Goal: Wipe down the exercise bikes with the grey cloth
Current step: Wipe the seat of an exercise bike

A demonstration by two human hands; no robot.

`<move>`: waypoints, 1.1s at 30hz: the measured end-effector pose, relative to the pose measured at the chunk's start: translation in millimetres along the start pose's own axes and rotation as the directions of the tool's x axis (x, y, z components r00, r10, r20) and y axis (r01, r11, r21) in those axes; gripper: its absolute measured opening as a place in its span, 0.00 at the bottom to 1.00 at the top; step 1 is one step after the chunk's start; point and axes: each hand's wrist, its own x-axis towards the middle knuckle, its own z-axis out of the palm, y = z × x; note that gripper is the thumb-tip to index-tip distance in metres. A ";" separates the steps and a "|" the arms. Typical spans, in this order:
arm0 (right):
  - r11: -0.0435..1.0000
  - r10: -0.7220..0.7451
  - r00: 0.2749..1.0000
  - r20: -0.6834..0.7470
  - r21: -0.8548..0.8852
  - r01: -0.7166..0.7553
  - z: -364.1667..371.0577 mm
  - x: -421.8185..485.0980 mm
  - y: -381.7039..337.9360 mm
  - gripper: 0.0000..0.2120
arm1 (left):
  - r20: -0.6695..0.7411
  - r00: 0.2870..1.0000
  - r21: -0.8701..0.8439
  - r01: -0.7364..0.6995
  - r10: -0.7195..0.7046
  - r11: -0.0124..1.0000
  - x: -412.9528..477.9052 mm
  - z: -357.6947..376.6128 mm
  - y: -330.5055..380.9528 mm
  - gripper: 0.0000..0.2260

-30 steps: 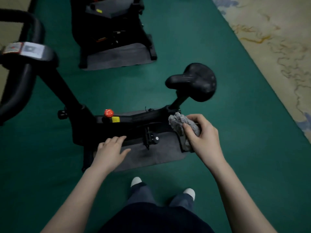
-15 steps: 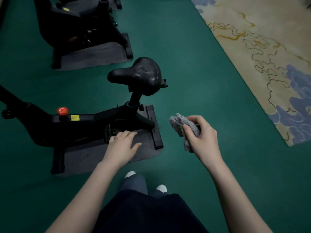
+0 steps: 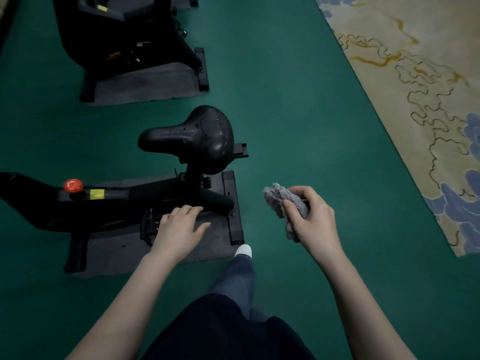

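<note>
A black exercise bike (image 3: 124, 201) stands at the left on a dark mat, its saddle (image 3: 192, 137) pointing left and a red knob (image 3: 73, 185) on its frame. My right hand (image 3: 314, 219) grips the bunched grey cloth (image 3: 279, 198) in the air to the right of the bike, apart from it. My left hand (image 3: 180, 227) hovers with loose, straight fingers above the bike's pedal and mat, holding nothing. A second black bike (image 3: 130, 42) stands farther back at the upper left.
The floor is green carpet (image 3: 285, 100). A beige patterned rug (image 3: 415, 87) with blue shapes runs along the right side. My legs and one white shoe (image 3: 243, 250) are at the bottom centre, beside the near mat's (image 3: 117, 250) right corner.
The view has shifted right past the bike's rear. My right hand with the cloth has come off the seat post and now hangs clear of the bike. One foot has stepped forward.
</note>
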 end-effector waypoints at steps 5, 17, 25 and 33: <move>0.999 -0.034 0.998 0.046 -0.041 0.036 -14.3 64.1 1.4 0.05 | 0.029 0.998 -0.028 0.047 -0.046 0.999 53.6 -10.8 20.3 0.24; 0.982 -0.172 0.947 0.270 -0.025 0.185 -19.2 199.7 -10.7 0.05 | -0.042 0.935 -0.171 0.340 -0.352 0.925 106.9 -41.9 37.8 0.22; 0.933 -0.321 0.794 0.517 0.027 0.360 -36.4 303.4 -7.5 0.05 | -0.052 0.707 -0.354 0.648 -0.706 0.675 108.3 -34.4 81.7 0.24; 0.913 -0.356 0.699 0.620 0.072 0.401 -59.7 381.8 3.6 0.05 | -0.037 0.473 -0.524 0.741 -0.880 0.420 126.4 -35.0 141.5 0.25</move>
